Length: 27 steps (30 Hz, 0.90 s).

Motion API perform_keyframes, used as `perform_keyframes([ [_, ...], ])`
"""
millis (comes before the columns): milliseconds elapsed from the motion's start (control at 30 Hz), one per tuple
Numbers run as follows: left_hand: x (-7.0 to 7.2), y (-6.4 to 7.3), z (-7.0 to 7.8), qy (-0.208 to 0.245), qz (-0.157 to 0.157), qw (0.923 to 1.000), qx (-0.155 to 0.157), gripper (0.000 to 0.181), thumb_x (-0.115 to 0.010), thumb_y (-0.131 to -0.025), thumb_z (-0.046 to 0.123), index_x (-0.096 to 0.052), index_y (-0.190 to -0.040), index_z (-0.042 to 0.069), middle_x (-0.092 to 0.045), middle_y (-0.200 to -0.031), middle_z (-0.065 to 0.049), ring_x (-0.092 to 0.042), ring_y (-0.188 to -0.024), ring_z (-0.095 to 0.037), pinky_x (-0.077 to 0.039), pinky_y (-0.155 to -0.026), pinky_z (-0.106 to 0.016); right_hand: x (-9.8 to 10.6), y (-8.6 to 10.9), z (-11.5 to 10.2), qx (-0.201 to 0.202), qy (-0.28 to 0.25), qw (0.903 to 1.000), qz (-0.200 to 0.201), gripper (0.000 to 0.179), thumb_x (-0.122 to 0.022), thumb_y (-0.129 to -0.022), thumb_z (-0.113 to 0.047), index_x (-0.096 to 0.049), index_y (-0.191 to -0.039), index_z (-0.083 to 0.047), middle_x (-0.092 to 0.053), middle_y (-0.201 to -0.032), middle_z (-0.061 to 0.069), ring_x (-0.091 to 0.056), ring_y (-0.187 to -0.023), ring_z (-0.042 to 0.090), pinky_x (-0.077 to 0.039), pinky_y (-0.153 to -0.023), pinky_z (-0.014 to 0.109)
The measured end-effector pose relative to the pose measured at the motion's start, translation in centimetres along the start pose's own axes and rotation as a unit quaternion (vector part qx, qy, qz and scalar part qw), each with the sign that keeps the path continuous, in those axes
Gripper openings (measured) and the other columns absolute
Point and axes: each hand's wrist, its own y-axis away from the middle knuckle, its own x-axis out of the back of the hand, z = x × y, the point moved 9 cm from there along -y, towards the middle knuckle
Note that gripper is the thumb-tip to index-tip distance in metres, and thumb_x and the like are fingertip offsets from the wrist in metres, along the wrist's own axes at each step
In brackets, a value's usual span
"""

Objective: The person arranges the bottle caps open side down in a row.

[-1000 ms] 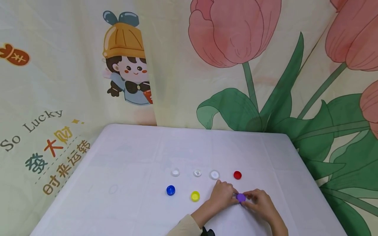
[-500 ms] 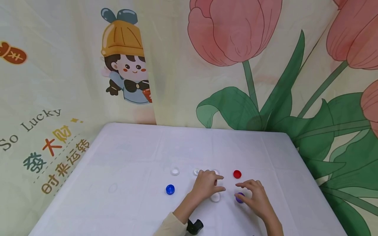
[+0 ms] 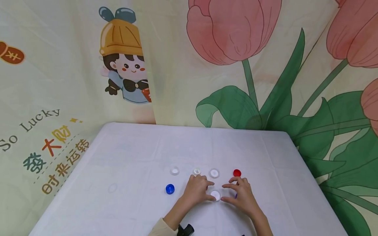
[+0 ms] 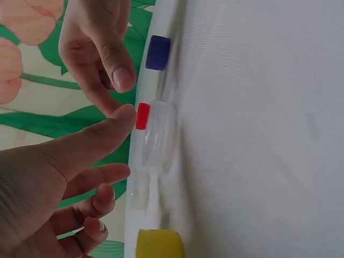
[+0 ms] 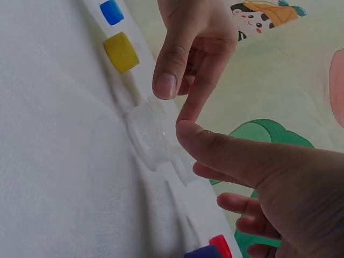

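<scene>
A clear, ribbed bottle cap lies on the white cloth between my two hands. My left hand is on its left, thumb and forefinger extended; the thumb tip overlaps the cap's edge in the head view, but touching cannot be told. To the right is my right hand, with thumb and fingers apart and nothing held. The purple cap is on the cloth, mostly hidden behind the right hand in the head view. A yellow cap, covered by the left hand there, shows in both wrist views.
Behind the hands is a row of pale caps: a left one, a middle one and a right one. A red cap ends that row. The blue cap lies at the left. A printed curtain hangs behind the table.
Both hands had their fingers at the purple cap; they have let it go and it rests on the cloth. Both have moved left, to either side of the clear cap.
</scene>
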Motion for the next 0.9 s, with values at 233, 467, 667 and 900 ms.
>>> perform_keyframes([
  [233,-0.9,0.3,0.0,-0.028,0.004,0.9995,-0.012,0.046,-0.077,-0.054,0.053,-0.073,-0.091,0.026,-0.056,-0.069,0.008,-0.046,-0.064,-0.009,-0.028,-0.063,-0.027,-1.6,0.0,-0.6,0.03,0.005,0.9992,-0.024,0.039,-0.081,-0.057,-0.04,-0.072,-0.091,-0.022,-0.051,-0.096,-0.004,-0.037,-0.085,0.011,-0.031,-0.073,0.033],
  [467,-1.0,0.3,0.0,-0.007,0.014,0.9997,-0.018,0.041,-0.078,-0.055,0.049,-0.073,-0.086,0.023,-0.049,-0.062,0.011,-0.04,-0.06,-0.007,-0.026,-0.062,-0.026,-1.8,-0.1,-1.1,0.044,0.005,0.999,-0.012,0.037,-0.082,-0.056,-0.036,-0.072,-0.087,-0.019,-0.052,-0.093,-0.005,-0.037,-0.084,0.009,-0.031,-0.072,0.032],
  [667,0.2,0.2,-0.2,0.036,0.033,0.9984,-0.028,0.039,-0.076,-0.06,0.049,-0.072,-0.088,0.022,-0.042,-0.06,0.014,-0.038,-0.06,-0.004,-0.027,-0.065,-0.025,-0.8,-0.6,-1.2,0.034,-0.024,0.9991,-0.01,0.037,-0.082,-0.058,-0.033,-0.072,-0.09,-0.019,-0.051,-0.096,-0.006,-0.039,-0.089,0.011,-0.035,-0.074,0.033],
  [900,3.7,0.0,-0.4,0.12,0.079,0.9892,-0.029,0.042,-0.07,-0.067,0.051,-0.07,-0.097,0.022,-0.047,-0.064,0.012,-0.038,-0.063,-0.003,-0.027,-0.065,-0.023,2.3,-1.7,-2.5,0.035,-0.076,0.9961,0.027,0.037,-0.078,-0.065,-0.037,-0.07,-0.098,-0.022,-0.051,-0.1,-0.011,-0.035,-0.091,0.007,-0.038,-0.069,0.028],
])
